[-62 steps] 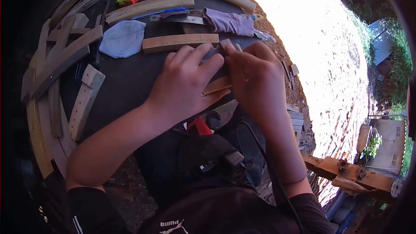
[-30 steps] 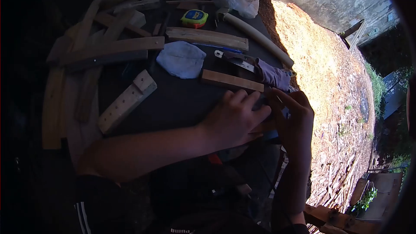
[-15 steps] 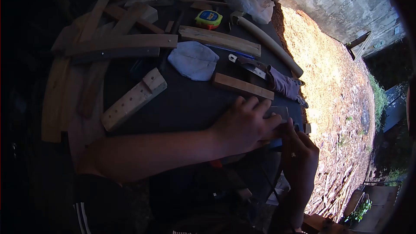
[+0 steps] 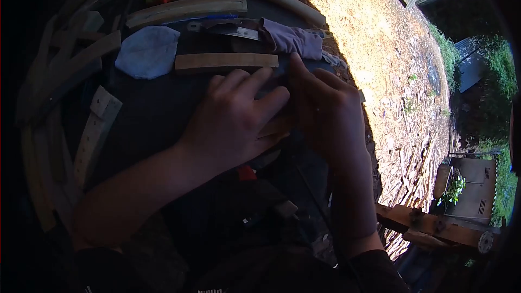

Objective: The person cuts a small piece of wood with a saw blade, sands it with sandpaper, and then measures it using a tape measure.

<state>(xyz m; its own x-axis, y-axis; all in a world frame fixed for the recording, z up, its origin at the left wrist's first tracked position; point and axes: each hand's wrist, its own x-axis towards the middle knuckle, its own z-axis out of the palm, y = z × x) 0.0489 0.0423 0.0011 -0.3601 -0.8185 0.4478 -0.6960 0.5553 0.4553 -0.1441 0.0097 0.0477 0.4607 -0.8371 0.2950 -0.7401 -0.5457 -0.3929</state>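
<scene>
Our left hand [image 4: 233, 119] lies spread over a small wooden strip [image 4: 275, 126]. Its grip is open and flat, pressing down rather than wrapping round. Only a short tan end of the strip shows, just right of the palm, at the near edge of the bench [image 4: 157, 103]. Our right hand [image 4: 325, 111] butts against the left from the other side, fingers curled over the same spot. We cannot tell whether its grip is closed on the strip, on a small tool or on nothing, because knuckles and shadow hide it.

The risks, as we judge them:
- The strip sits under the grip right at the bench edge, so a push toward us could slide it off onto the chip-strewn ground [image 4: 391, 76] right of the right hand.
- A flat press gives little hold against twisting, so the piece may pivot.
- Our fingertips crowd together, and any edge worked between them could nick one.
- Just beyond the fingertips lie a slat [image 4: 225, 61] and, past it, a blade [image 4: 233, 31] beside a purple cloth [image 4: 293, 40]. A blind reach in this shade could meet the steel.

The blue cloth [image 4: 147, 51] and drilled block [image 4: 95, 130] lie well left of the grip.
</scene>
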